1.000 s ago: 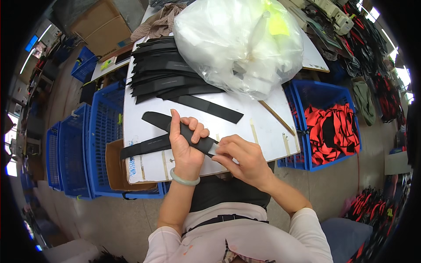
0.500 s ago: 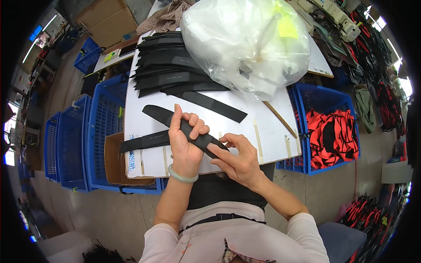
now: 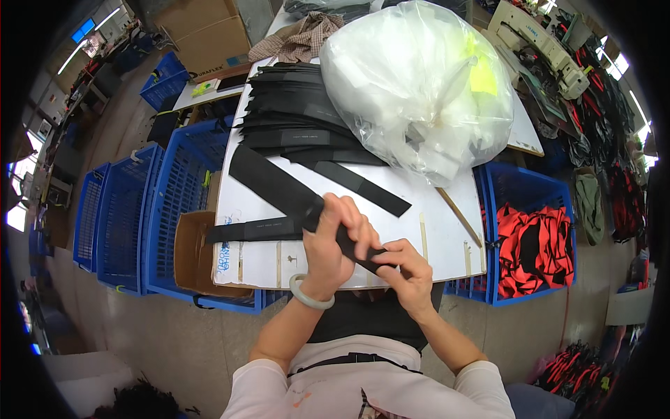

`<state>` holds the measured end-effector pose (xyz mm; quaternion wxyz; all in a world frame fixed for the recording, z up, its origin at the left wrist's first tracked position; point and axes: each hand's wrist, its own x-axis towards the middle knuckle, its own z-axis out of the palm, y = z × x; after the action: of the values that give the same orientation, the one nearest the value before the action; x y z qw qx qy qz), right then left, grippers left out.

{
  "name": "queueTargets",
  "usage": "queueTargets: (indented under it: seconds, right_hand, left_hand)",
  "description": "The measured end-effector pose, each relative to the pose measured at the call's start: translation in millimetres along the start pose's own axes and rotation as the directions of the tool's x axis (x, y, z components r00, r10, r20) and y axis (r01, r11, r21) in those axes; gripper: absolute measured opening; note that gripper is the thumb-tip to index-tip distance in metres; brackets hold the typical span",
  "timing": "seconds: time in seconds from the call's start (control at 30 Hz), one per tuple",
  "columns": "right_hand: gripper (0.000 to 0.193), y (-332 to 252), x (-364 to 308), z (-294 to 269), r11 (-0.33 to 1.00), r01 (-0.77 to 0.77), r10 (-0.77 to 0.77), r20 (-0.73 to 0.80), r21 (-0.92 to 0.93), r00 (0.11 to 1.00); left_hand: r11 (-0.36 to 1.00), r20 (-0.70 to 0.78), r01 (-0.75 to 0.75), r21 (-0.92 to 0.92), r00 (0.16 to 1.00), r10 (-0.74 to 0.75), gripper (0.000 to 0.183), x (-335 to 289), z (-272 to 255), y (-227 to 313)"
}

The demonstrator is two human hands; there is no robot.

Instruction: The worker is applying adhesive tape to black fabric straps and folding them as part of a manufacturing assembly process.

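Holding one black strip [image 3: 276, 185] slantwise over the near edge of one white table [image 3: 443, 258], with left hand [image 3: 333, 241] curled closed around it and right hand [image 3: 413, 278] pinching its lower end between thumb and fingers. Can count on the table two loose strips [image 3: 366, 187], one pile of black strips [image 3: 296, 105], one plastic bag [image 3: 419, 91]; cannot count the pile's layers.

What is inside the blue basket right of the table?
Red and black pieces lie heaped in the blue basket. They cover its bottom, so anything underneath is hidden.
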<state>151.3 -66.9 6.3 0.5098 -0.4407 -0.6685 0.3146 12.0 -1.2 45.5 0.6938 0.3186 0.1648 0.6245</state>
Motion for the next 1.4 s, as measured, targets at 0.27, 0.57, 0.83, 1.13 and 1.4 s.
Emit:
queueTargets:
  seconds: [0.27, 0.57, 0.83, 1.13, 1.4]
  right_hand:
    - [0.017, -7.3, 4.9, -12.8, 0.87, -0.27, 0.31, -0.032, 0.413, 0.95]
    - [0.012, -4.3, 1.7, -43.0, 0.961, -0.277, 0.277, 0.031, 0.012, 0.96]
    - [0.026, 49.2, -22.5, -84.0, 0.65, 0.231, -0.328, 0.007, -0.724, 0.945]
    - [0.052, 64.8, -99.8, -107.2, 0.566, 0.08, 0.035, 0.12, -0.821, 0.992]
    - [0.054, 77.0, -106.4, -109.8, 0.602, 0.071, 0.021, 0.105, -0.795, 0.994]
  left_hand:
    - [0.902, 0.39, -0.243, 0.356, 0.916, 0.093, 0.046, -15.0, -2.0, -14.2]
    - [0.932, 0.205, 0.042, 0.359, 0.971, -0.123, 0.062, -15.8, -1.2, -12.6]
    - [0.399, 0.465, -0.379, 0.835, 0.873, -0.145, 0.029, -76.2, -14.5, -40.9]
    - [-0.074, 0.489, -0.589, 0.805, 0.729, -0.478, 0.078, -78.7, -36.1, -76.8]
    - [-0.156, 0.455, -0.564, 0.811, 0.775, -0.44, 0.074, -88.2, -24.6, -89.0]
